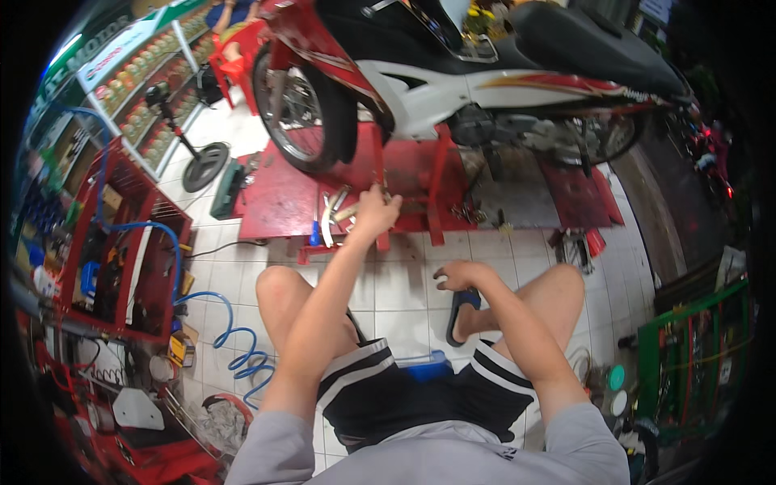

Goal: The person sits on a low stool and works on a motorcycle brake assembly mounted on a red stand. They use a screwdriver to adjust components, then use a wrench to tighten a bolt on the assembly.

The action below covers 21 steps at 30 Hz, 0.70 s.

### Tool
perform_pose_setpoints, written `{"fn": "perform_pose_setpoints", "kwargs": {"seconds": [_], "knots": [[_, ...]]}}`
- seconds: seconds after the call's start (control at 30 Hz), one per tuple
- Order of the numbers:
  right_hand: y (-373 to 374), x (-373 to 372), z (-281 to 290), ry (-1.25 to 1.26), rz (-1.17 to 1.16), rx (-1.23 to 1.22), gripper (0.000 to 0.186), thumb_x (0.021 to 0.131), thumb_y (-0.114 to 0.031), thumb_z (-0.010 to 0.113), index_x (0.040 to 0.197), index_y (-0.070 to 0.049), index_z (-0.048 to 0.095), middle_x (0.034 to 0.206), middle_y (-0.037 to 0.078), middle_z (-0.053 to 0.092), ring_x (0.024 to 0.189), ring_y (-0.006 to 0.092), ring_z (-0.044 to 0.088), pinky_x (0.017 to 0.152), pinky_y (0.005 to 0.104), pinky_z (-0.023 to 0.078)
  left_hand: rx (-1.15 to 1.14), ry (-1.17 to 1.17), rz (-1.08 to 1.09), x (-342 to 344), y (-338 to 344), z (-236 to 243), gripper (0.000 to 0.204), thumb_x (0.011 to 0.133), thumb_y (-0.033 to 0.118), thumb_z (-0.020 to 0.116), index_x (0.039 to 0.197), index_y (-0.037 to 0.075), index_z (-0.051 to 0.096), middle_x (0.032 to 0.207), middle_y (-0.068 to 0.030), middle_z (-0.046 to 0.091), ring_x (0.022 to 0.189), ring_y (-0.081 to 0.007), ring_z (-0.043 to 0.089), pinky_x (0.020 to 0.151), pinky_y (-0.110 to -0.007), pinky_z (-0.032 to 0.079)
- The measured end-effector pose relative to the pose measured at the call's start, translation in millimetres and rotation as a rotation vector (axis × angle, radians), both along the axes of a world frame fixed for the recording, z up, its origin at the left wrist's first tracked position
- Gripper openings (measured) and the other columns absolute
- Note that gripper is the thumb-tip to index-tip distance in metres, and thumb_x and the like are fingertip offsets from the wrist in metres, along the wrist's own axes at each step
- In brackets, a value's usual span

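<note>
My left hand (pixel 378 212) reaches to the front edge of a red lift platform (pixel 271 210), its fingers curled on something small I cannot make out, beside a pile of metal tools (pixel 334 214) and a blue-handled tool (pixel 314 232). My right hand (pixel 454 275) hangs between my knees above the floor, fingers loosely bent and apart, holding nothing visible. A red, white and black motorbike (pixel 420 97) stands on the lift, its front wheel (pixel 299 121) at the left. More small metal tools (pixel 466 212) lie on the platform to the right.
A red tool cabinet (pixel 121 319) and coiled blue hose (pixel 234 327) are at left; a green rack (pixel 683 356) at right. A wheeled stand (pixel 204 166) is by shelves of bottles (pixel 133 101). A person (pixel 230 28) sits on a red chair behind. A blue object (pixel 424 368) lies below me.
</note>
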State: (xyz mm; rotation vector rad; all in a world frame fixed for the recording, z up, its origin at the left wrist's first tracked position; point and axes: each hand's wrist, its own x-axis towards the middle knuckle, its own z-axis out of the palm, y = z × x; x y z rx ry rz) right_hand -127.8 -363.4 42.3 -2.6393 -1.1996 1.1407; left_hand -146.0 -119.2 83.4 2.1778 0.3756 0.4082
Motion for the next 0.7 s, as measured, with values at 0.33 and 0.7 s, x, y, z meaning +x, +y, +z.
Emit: {"fn": "perform_pose_setpoints", "kwargs": {"seconds": [0.33, 0.7], "knots": [[-13.1, 28.4, 58.9, 0.214, 0.036, 0.195, 0.045, 0.090, -0.024, 0.056, 0.132, -0.009, 0.052, 0.105, 0.013, 0.067, 0.086, 0.0211, 0.066, 0.078, 0.0358, 0.052, 0.282, -0.041, -0.252, -49.9, 6.7, 75.7, 0.029, 0.078, 0.023, 0.063, 0.097, 0.001, 0.068, 0.091, -0.0215, 0.067, 0.089, -0.0357, 0.065, 0.081, -0.042, 0.050], [-52.3, 181.4, -52.4, 0.190, -0.577, 0.000, 0.038, 0.087, -0.034, 0.056, 0.116, -0.010, 0.060, 0.097, 0.009, 0.067, 0.078, 0.0171, 0.066, 0.069, 0.0327, 0.054, 0.492, 0.798, -0.357, -51.1, 87.4, 27.4, 0.037, 0.085, 0.026, 0.061, 0.107, -0.003, 0.064, 0.096, -0.0233, 0.067, 0.090, -0.0375, 0.065, 0.078, -0.044, 0.051]]}}
